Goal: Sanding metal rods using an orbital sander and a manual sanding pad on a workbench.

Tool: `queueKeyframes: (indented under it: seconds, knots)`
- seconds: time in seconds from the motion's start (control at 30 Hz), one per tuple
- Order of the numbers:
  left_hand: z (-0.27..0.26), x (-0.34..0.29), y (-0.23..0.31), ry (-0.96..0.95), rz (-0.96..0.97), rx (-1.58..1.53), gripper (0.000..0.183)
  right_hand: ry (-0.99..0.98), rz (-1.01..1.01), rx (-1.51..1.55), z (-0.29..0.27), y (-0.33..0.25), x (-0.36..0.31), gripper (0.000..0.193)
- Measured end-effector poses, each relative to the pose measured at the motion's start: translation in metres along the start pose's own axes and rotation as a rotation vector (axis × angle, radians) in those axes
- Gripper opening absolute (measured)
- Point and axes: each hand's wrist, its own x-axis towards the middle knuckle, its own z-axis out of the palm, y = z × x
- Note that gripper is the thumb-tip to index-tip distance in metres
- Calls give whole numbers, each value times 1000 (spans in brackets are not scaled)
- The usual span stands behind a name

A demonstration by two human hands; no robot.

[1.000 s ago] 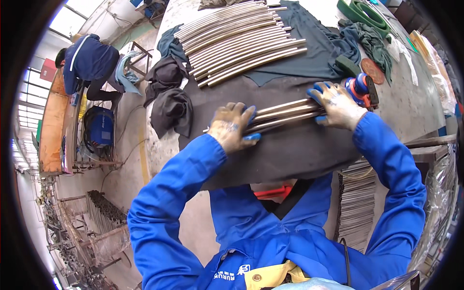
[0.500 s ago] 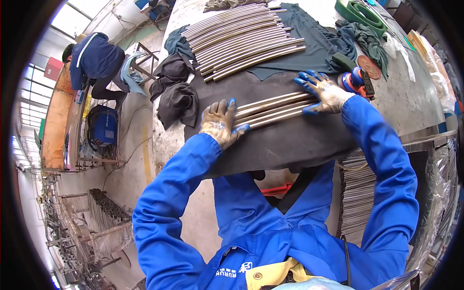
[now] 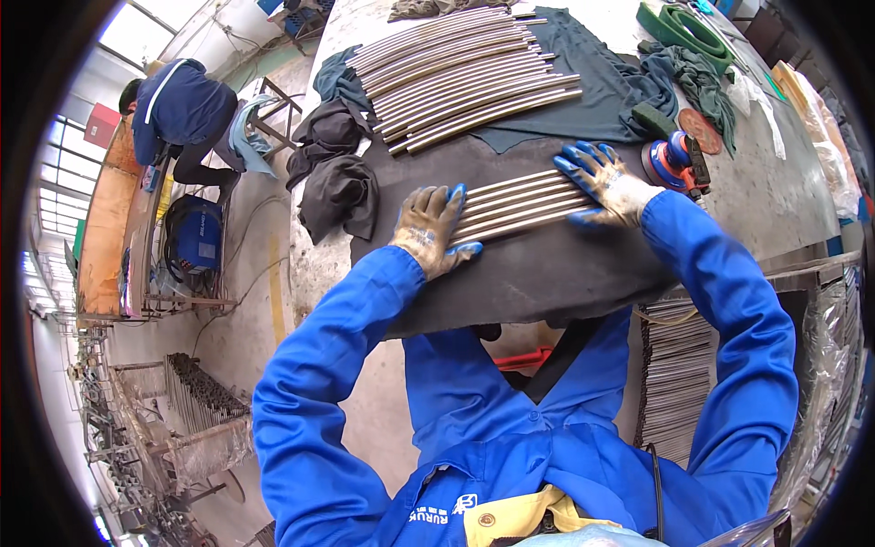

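Several metal rods (image 3: 521, 205) lie side by side on a black cloth (image 3: 547, 273) at the table's near edge. My left hand (image 3: 431, 231), in a white glove with blue fingertips, rests over their left ends, fingers stretched and thumb apart. Over the right ends lies my right hand (image 3: 615, 185), gloved alike, its fingers spread. The palms hide the rod ends. Farther back, a wide row of similar rods (image 3: 456, 77) sits on a dark green cloth (image 3: 602, 91). An orange and blue sander-like power tool (image 3: 670, 164) stands just beyond my right hand.
Crumpled dark cloths (image 3: 337, 196) lie left of the rods. At the back right are a coiled green belt (image 3: 684, 35) and a brown disc (image 3: 700, 130). Racked rods (image 3: 676, 374) stand below the table on the right. Another person (image 3: 187, 114) bends over a bench at left.
The rods under my hands have gone from bunched and uneven to evenly spaced in a flat row. My left hand has shifted slightly right, its fingers straighter.
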Motion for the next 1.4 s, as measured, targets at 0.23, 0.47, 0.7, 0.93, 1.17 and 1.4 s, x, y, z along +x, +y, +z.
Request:
queueKeyframes:
  seconds: [0.23, 0.47, 0.7, 0.93, 1.17, 1.4]
  knots:
    - [-13, -17, 8, -73, -47, -136, 91, -66, 76, 49, -23, -34, -24, 66]
    - [-10, -38, 2, 123, -308, -368, 65, 399, 389, 1100, 20, -13, -37, 60]
    - [-10, -40, 0, 123, -196, -308, 65, 787, 381, 1585, 44, -15, -32, 61]
    - [-11, -43, 3, 108, -142, -204, 66, 341, 488, 1242, 4, -23, -40, 61]
    - [-6, -43, -1, 109, -58, -178, 75, 238, 24, 357, -4, 4, -54, 66]
    - [8, -43, -6, 176, -22, -175, 85, 283, 76, 232, 2, -7, -64, 67]
